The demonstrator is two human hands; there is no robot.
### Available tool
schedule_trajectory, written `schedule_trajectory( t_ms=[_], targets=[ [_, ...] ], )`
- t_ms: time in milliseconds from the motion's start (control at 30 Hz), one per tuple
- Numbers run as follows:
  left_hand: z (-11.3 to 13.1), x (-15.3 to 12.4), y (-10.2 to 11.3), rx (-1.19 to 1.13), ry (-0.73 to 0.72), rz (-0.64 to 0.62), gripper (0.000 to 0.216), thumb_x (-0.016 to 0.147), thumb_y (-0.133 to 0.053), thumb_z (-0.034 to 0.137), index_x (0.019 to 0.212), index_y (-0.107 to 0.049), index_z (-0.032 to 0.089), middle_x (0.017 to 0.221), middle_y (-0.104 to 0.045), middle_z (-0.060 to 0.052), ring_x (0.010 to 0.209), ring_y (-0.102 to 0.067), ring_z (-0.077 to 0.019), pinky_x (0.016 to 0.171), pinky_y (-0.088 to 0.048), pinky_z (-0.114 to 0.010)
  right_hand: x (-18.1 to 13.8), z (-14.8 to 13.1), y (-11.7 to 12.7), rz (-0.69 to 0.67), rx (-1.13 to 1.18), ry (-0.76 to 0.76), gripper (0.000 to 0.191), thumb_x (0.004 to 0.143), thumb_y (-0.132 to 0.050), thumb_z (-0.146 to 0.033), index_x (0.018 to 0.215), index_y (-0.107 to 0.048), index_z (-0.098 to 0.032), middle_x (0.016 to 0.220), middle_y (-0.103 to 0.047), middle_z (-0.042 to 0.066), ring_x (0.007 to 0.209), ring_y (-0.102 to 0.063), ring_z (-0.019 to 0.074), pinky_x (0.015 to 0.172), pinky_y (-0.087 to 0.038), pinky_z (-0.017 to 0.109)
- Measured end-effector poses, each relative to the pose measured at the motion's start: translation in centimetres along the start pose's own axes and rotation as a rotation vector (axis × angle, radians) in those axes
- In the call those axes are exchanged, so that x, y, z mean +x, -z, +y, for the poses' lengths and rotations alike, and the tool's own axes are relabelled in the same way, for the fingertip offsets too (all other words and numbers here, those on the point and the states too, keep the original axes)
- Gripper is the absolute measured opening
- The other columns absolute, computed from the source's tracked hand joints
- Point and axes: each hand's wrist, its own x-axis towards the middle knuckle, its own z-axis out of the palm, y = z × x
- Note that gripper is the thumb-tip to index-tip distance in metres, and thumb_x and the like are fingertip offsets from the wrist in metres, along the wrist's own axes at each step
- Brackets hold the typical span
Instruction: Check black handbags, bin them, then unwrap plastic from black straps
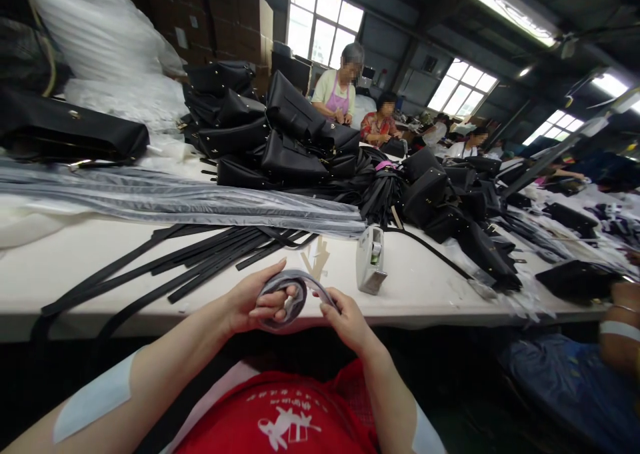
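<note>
A black strap in a clear plastic sleeve [299, 282] is rolled into a loose coil between my hands, just above the table's front edge. My left hand [267, 299] is closed around the coil, its fingers hooked through the middle. The strap's free end runs to the right, where my right hand [345, 315] pinches it between thumb and fingers. Beyond my hands, bare black straps [210, 261] lie fanned out, some hanging over the edge. Long plastic-sleeved straps [200, 197] stretch across the table behind them. Right of my hands stands a tape dispenser [371, 261].
Strips of brown tape [316, 257] lie beside the dispenser on the white table [320, 307]. Black handbags [295, 154] are heaped at the back, with clear plastic wrap [105, 34] at far left. Co-workers [339, 94] sit or stand across the table; another person's arm [620, 327] is at right.
</note>
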Motion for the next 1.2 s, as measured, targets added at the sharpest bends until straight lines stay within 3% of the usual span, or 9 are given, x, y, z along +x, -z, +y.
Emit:
schedule_trajectory(
  t_ms=[167,300,400,533,667,800,900,1000,1200],
  targets=[
    [2.1,0.3,-1.5,-0.072,-0.435,0.134,0.046,0.095,-0.033,0.043,0.09,-0.062,0.007,0.049,-0.038,0.008,0.037,-0.033,-0.0049,0.07,-0.049,-0.027,-0.7,-0.9,-4.4,-0.148,0.111,-0.15,0.032,0.093,-0.043,-0.041,0.088,-0.063,-0.016,0.062,-0.056,0.0,0.059,-0.051,0.0122,0.061,-0.041,0.025],
    [0.2,2.5,-1.1,0.53,-0.793,0.45,0.036,0.091,-0.042,0.047,0.1,-0.054,0.015,0.071,-0.054,0.0,0.066,-0.053,-0.0154,0.078,-0.045,-0.034,-1.2,-3.1,-5.9,-0.466,0.67,-0.274,0.038,0.089,-0.047,-0.051,0.091,-0.058,-0.014,0.056,-0.056,-0.002,0.04,-0.045,0.0078,0.042,-0.034,0.02],
    [-2.4,3.2,-0.2,1.069,-0.727,0.486,0.033,0.089,-0.042,0.047,0.088,-0.055,0.017,0.076,-0.057,-0.004,0.072,-0.053,-0.0201,0.075,-0.042,-0.035,-0.8,-4.1,-4.5,-0.369,1.012,-0.25,0.034,0.087,-0.051,-0.047,0.087,-0.057,-0.013,0.049,-0.053,-0.005,0.033,-0.041,0.0064,0.047,-0.041,0.023],
    [-4.1,2.7,0.3,1.387,-0.62,0.338,0.032,0.091,-0.036,0.044,0.082,-0.055,0.019,0.077,-0.058,-0.005,0.069,-0.052,-0.0209,0.069,-0.038,-0.033,-0.3,-4.1,-2.0,-0.313,1.197,-0.302,0.04,0.092,-0.036,-0.042,0.088,-0.062,-0.012,0.046,-0.039,-0.008,0.03,-0.025,0.0049,0.052,-0.044,0.025],
    [-4.4,2.4,0.3,1.367,-0.519,0.386,0.035,0.086,-0.046,0.05,0.068,-0.056,0.021,0.062,-0.055,-0.001,0.058,-0.049,-0.0176,0.058,-0.033,-0.029,-0.3,-4.1,0.0,-0.135,1.021,-0.286,0.07,0.093,-0.012,-0.059,0.102,-0.063,-0.011,0.048,-0.039,-0.005,0.033,-0.029,0.0088,0.054,-0.045,0.031],
    [-5.5,2.1,0.4,0.99,-0.191,0.236,0.05,0.085,-0.039,0.063,0.067,-0.056,0.019,0.046,-0.046,0.003,0.039,-0.038,-0.0117,0.043,-0.025,-0.025,-0.2,-4.2,1.9,0.248,0.427,0.07,0.042,0.089,-0.046,-0.052,0.107,-0.062,-0.019,0.079,-0.061,0.005,0.075,-0.058,0.0189,0.078,-0.046,0.036],
    [-6.6,1.4,0.7,0.559,-0.019,0.095,0.057,0.085,-0.033,0.066,0.074,-0.059,0.016,0.036,-0.036,0.007,0.03,-0.027,-0.0095,0.036,-0.022,-0.024,-0.4,-3.5,1.2,0.05,-0.064,0.215,0.033,0.083,-0.061,-0.04,0.111,-0.061,-0.022,0.11,-0.061,0.008,0.105,-0.054,0.0226,0.094,-0.04,0.037],
    [-7.4,0.7,1.5,0.304,0.018,0.068,0.061,0.084,-0.031,0.067,0.067,-0.06,0.015,0.03,-0.03,0.007,0.027,-0.028,-0.0096,0.036,-0.026,-0.023,-1.1,-1.6,-1.9,-0.239,-0.169,0.091,0.029,0.094,-0.043,-0.039,0.109,-0.057,-0.019,0.096,-0.065,0.006,0.087,-0.06,0.0181,0.08,-0.045,0.03],
    [-9.3,0.7,4.1,0.552,-0.082,0.344,0.047,0.077,-0.052,0.064,0.076,-0.056,0.017,0.051,-0.057,0.003,0.039,-0.048,-0.0111,0.042,-0.037,-0.023,-2.3,1.3,-7.6,-0.306,-0.439,-0.132,0.04,0.096,-0.035,-0.045,0.1,-0.057,-0.013,0.086,-0.068,0.011,0.073,-0.062,0.0215,0.065,-0.042,0.029]
  ],
)
